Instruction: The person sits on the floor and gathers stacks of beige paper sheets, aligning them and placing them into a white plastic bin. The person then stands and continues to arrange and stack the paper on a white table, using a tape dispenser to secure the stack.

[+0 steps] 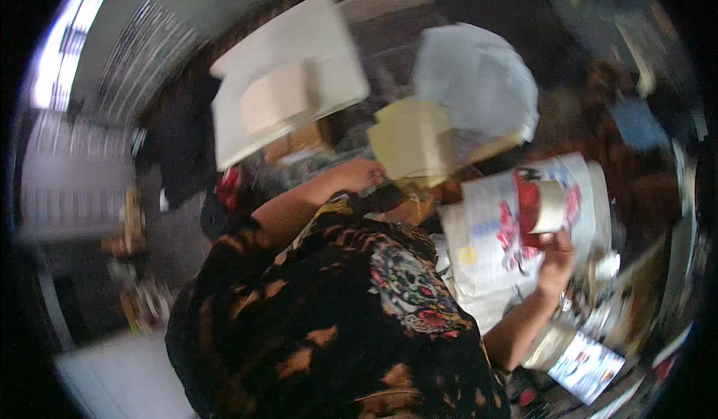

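Note:
My left hand is by the left edge of a pile of pale yellow sheets; blur hides what its fingers do. On the right, my right hand has its fingertips at the lower edge of a cream curved piece. A red piece lies against the cream one. Both are over a white printed sack or sheet with pink and blue markings. The whole picture is smeared by motion, so the material of these pieces is unclear.
Ahead stands a white board bearing a pale pinkish block. A brown box is below it. Whitish plastic lies beyond the yellow sheets. At lower right is a lit screen. A white surface is at lower left.

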`<action>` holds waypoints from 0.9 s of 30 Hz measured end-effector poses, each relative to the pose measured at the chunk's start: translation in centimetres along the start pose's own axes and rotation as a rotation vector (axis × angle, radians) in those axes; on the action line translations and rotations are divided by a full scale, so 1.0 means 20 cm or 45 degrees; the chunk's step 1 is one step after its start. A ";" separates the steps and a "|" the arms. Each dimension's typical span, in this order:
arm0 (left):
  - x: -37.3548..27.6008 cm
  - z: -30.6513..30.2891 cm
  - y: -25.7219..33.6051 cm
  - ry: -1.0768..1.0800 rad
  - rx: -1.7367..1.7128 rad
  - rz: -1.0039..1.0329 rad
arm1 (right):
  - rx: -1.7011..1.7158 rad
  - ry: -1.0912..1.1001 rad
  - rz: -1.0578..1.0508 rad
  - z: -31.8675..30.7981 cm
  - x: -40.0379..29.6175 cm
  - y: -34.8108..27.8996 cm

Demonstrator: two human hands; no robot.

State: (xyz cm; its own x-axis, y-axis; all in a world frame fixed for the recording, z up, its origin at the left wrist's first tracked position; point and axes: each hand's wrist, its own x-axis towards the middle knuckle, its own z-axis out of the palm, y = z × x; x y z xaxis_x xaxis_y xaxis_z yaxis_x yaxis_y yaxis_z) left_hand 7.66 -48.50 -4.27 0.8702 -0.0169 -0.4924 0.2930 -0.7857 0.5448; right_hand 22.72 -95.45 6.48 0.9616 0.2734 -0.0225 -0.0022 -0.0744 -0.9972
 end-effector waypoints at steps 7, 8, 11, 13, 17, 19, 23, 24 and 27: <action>-0.74 -0.32 -0.84 0.843 -0.408 -0.267 | -0.508 -0.588 0.039 1.54 0.28 -0.01; -0.85 -0.30 -1.00 1.039 -0.479 -0.244 | -0.429 -0.596 0.066 1.71 0.33 -0.06; -1.14 -0.43 -1.37 1.153 -0.623 -0.584 | -0.105 -0.523 -0.006 2.30 0.48 -0.16; -1.28 -0.48 -1.57 1.252 -0.704 -0.712 | 0.128 -0.471 -0.112 2.68 0.64 -0.18; -1.32 -0.67 -1.80 1.262 -0.857 -0.705 | -0.548 -0.604 -0.215 3.32 1.01 -0.12; -1.23 -0.71 -1.88 1.270 -0.822 -0.650 | -0.491 -0.656 -0.161 3.59 1.11 -0.09; -0.96 -0.78 -1.95 1.341 -0.934 -0.646 | -0.325 -0.742 -0.216 3.86 1.35 0.18; -0.92 -0.84 -1.92 1.315 -0.925 -0.664 | -0.532 -0.751 -0.282 3.87 1.42 0.23; -0.82 -0.86 -1.95 1.296 -0.756 -0.750 | -0.597 -0.853 -0.138 3.90 1.49 0.30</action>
State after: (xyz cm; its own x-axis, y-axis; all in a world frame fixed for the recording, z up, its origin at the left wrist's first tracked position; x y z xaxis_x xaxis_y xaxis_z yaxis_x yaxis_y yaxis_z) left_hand -11.17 -6.98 -5.81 0.3840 0.9074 -0.1710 0.6293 -0.1217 0.7676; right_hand 30.05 -12.95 -5.81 0.5821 0.8052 -0.1131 0.3390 -0.3667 -0.8664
